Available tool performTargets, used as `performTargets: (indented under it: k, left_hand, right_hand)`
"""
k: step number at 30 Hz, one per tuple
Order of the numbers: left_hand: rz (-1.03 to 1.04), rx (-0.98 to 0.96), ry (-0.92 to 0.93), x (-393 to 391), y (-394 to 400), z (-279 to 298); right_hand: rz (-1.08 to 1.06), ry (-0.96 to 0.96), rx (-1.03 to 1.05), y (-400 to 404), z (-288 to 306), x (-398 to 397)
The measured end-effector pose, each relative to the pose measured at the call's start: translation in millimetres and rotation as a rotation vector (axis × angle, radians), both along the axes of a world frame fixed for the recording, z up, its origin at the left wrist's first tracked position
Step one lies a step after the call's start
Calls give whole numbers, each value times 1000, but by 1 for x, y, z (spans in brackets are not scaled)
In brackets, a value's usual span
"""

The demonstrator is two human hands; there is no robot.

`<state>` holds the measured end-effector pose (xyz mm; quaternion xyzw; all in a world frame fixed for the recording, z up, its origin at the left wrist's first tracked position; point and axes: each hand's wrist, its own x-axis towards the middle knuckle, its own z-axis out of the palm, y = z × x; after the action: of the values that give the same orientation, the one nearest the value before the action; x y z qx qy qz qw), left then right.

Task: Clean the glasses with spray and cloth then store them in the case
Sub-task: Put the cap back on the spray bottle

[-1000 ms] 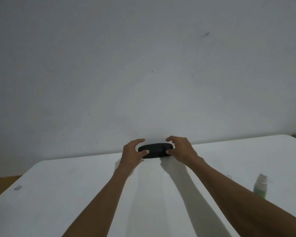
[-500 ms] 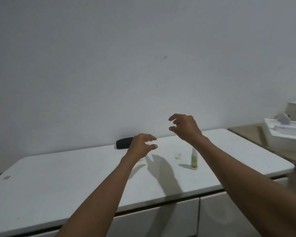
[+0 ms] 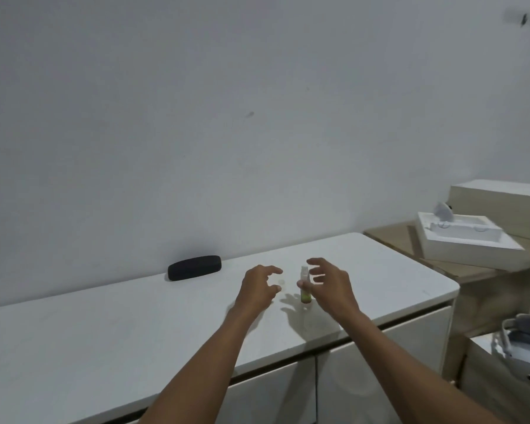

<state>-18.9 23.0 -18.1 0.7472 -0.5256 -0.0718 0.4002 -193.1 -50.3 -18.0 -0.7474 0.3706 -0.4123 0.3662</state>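
A black glasses case (image 3: 194,267) lies shut on the white cabinet top (image 3: 104,338), close to the wall. A small spray bottle (image 3: 305,289) with greenish liquid stands upright further right. My right hand (image 3: 328,284) hovers just beside the bottle, fingers spread and curled, holding nothing. My left hand (image 3: 259,289) floats a little left of the bottle, fingers apart and empty. A small clear cap (image 3: 281,282) lies between the hands. No glasses or cloth are visible.
The cabinet's front edge and drawer fronts (image 3: 380,362) run below my arms. To the right stands a wooden shelf unit (image 3: 487,289) bearing a white tray-like box (image 3: 459,243). A grey and white item (image 3: 523,338) sits at the lower right.
Both hands let go of the black case, which stays by the wall. They moved right and down toward the spray bottle, and the view swung back and rightward.
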Motion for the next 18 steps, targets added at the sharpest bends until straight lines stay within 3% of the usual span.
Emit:
performTargets:
  k: [12, 18]
  left_hand:
    - [8, 10, 28, -7, -32, -26]
    - [65, -169, 252, -11, -27, -8]
  right_hand:
    - [2, -114, 51, -2, -31, 12]
    - [-7, -104, 53, -2, -31, 12]
